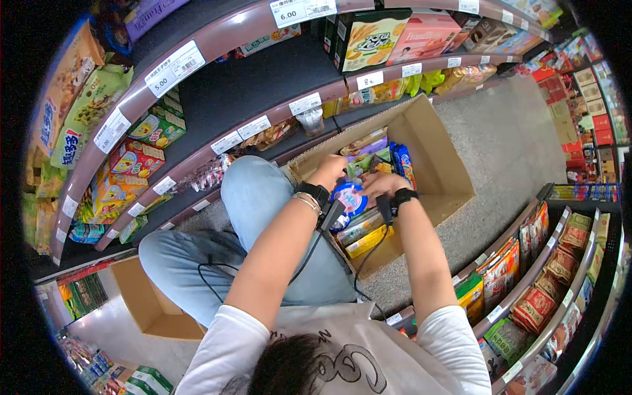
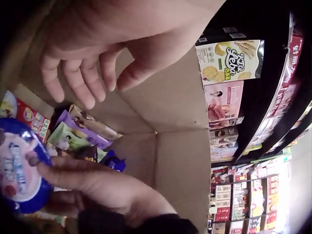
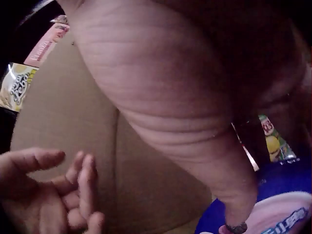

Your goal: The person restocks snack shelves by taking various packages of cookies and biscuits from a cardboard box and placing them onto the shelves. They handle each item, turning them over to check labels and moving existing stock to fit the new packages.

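A round blue package with a pink-and-white label [image 1: 350, 199] is held by the right hand [image 1: 387, 185], its thumb pressed on the label [image 2: 14, 168] in the left wrist view. The left hand [image 1: 329, 172] is beside it, over the cardboard box, with nothing in its fingers. In the left wrist view this left hand [image 2: 126, 44] hangs with fingers loosely bent, above the right hand [image 2: 102, 187]. The right wrist view has the right hand [image 3: 170, 97] on the blue package [image 3: 273, 209], and the left hand [image 3: 53, 195] apart from it, palm showing.
The cardboard box [image 1: 447, 155] holds several snack packs, among them a purple pack [image 2: 85, 131] and a yellow pack [image 1: 368, 242]. Curved store shelves [image 1: 263, 72] with boxes and bags run along the left and top. Another cardboard box [image 1: 148, 296] is at lower left.
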Available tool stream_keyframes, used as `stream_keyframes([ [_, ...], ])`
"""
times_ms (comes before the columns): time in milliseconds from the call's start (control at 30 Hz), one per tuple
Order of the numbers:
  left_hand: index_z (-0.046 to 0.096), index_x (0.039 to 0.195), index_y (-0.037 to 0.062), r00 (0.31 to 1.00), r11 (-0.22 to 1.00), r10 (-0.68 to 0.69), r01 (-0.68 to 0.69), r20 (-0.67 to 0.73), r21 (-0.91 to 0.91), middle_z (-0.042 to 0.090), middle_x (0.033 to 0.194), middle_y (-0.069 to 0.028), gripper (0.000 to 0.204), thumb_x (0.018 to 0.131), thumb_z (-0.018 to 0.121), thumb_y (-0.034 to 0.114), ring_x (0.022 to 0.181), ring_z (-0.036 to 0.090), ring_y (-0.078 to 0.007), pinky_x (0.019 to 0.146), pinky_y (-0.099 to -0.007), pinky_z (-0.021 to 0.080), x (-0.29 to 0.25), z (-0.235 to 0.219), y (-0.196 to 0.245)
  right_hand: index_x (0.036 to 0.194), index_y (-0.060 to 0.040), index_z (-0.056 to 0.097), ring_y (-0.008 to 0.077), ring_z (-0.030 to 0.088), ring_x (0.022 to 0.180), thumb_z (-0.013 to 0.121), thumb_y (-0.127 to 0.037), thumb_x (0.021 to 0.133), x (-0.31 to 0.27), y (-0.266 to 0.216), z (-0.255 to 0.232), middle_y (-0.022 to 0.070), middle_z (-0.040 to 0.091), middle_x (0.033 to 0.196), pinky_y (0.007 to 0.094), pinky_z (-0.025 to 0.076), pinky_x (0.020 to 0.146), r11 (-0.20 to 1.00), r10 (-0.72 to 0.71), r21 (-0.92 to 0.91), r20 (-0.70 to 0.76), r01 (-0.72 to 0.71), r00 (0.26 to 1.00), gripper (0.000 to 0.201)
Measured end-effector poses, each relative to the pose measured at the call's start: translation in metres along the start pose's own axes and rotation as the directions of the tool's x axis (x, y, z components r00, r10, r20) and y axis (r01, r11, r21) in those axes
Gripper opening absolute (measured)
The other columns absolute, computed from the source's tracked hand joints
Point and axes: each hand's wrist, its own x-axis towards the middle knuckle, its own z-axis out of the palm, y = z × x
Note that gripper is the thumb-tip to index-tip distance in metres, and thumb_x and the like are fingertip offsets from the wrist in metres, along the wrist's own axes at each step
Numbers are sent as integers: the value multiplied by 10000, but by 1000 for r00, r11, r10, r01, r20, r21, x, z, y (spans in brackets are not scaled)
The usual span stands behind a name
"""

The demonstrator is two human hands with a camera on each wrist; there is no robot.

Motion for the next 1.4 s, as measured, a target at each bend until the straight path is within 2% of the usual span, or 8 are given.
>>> stream_keyframes([
  [133,544,1192,87,971,986,157,-163,182,21,564,1187,-74,352,872,568,233,1066,527,-199,862,-355,431,-14,-3,6,970,-12,618,178,658,663,717,-226,784,-66,-39,-20,86,677,824,278,532,594,987,33,154,31,-38,999,300],
  [367,352,1367,86,717,929,366,-245,593,-277,492,1271,-72,710,784,725,244,1142,484,-164,957,-298,402,-72,1,29,991,-23,583,148,668,696,635,-218,856,-149,-89,-21,87,681,834,212,512,562,980,-92,174,-32,96,995,242],
  [467,305,1391,80,625,818,530,-556,574,-149,484,1275,-68,824,715,776,106,1153,471,-157,973,-293,397,-92,-3,35,989,-20,581,157,674,719,629,-216,860,-163,-102,-16,90,679,849,197,517,567,976,-109,185,-66,120,992,239],
  [500,246,1417,89,626,805,520,-586,581,-90,445,1311,-64,1025,587,845,60,1189,425,-162,1002,-291,359,-102,-5,41,1001,-23,571,167,674,717,630,-222,860,-166,-105,-15,93,672,865,194,524,574,974,-121,186,-52,128,991,250],
  [867,128,1435,66,441,479,679,-872,587,101,370,1359,-84,1166,530,864,73,1247,356,-183,1031,-309,326,-149,-30,58,1174,-44,509,133,641,651,598,-242,889,-188,-135,10,66,641,860,231,532,576,960,-226,127,-172,249,959,358],
  [1000,329,1315,47,539,591,771,-804,340,-66,474,1236,-86,924,565,865,113,1132,474,-183,923,-311,439,-140,-29,64,1185,-42,518,108,613,846,551,-327,914,-195,-146,30,49,626,961,257,522,675,904,-379,44,-379,425,844,394],
  [1167,356,1277,48,642,681,713,-541,281,-493,504,1205,-94,669,758,750,198,1101,508,-187,949,-339,424,-153,-27,70,1359,22,322,175,421,1191,477,-331,950,-185,-153,66,121,448,1301,306,335,1012,590,-725,44,-412,806,552,562],
  [1400,330,1291,38,636,602,749,-536,186,-592,490,1218,-102,593,856,646,288,1122,493,-187,970,-347,407,-157,-32,69,1362,15,296,207,427,1214,623,-198,872,-164,-152,82,142,441,1318,314,352,1005,458,-694,274,-484,846,532,626],
])
